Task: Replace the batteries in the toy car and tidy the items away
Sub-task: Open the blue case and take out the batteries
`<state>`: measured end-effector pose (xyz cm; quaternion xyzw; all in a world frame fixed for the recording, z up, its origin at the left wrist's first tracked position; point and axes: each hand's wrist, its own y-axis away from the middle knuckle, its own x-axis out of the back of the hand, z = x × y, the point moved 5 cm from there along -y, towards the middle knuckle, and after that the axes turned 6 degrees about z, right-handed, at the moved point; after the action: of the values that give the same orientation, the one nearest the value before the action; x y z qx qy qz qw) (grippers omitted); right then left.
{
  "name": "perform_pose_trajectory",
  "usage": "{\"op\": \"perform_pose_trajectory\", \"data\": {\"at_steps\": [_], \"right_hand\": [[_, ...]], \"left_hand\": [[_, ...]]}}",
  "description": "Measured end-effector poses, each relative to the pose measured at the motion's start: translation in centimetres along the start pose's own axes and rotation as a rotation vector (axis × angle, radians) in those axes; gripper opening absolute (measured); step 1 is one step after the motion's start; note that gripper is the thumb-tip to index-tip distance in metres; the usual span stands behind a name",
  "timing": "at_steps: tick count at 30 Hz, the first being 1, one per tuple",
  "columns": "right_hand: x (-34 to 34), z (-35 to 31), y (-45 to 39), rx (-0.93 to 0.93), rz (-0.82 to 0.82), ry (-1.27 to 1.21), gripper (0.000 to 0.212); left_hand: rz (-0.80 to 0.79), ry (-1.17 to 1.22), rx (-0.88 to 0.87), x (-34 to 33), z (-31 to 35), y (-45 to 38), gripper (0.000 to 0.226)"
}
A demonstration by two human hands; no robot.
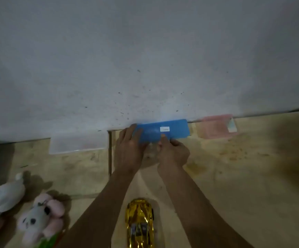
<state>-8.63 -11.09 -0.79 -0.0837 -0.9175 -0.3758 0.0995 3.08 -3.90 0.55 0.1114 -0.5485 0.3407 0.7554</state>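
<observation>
Your left hand (129, 147) and right hand (173, 151) both grip the blue box (163, 130) by the wall; steady it, lift the lid evenly. The toy car (139, 222) waits on the desk (234, 176) between your forearms.

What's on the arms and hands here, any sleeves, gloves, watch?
Both forearms are bare up to the frame edge: no sleeves show. Left hand and right hand wear no gloves. No watch, band or ring is visible, though the picture is soft.
</observation>
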Motion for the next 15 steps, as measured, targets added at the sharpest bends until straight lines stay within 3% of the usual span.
{"op": "perform_pose_trajectory", "data": {"at_steps": [5, 15], "right_hand": [[-0.6, 1.1, -1.5, -0.069, 0.003, -0.126, 0.018], [-0.7, 0.7, -1.3, -0.181, -0.065, -0.333, 0.032]], "left_hand": [[0.045, -0.001, -0.026, -1.6, -0.8, -0.2, 0.055], [0.129, -0.005, -0.083, -2.0, -1.1, -0.3, 0.053]]}}
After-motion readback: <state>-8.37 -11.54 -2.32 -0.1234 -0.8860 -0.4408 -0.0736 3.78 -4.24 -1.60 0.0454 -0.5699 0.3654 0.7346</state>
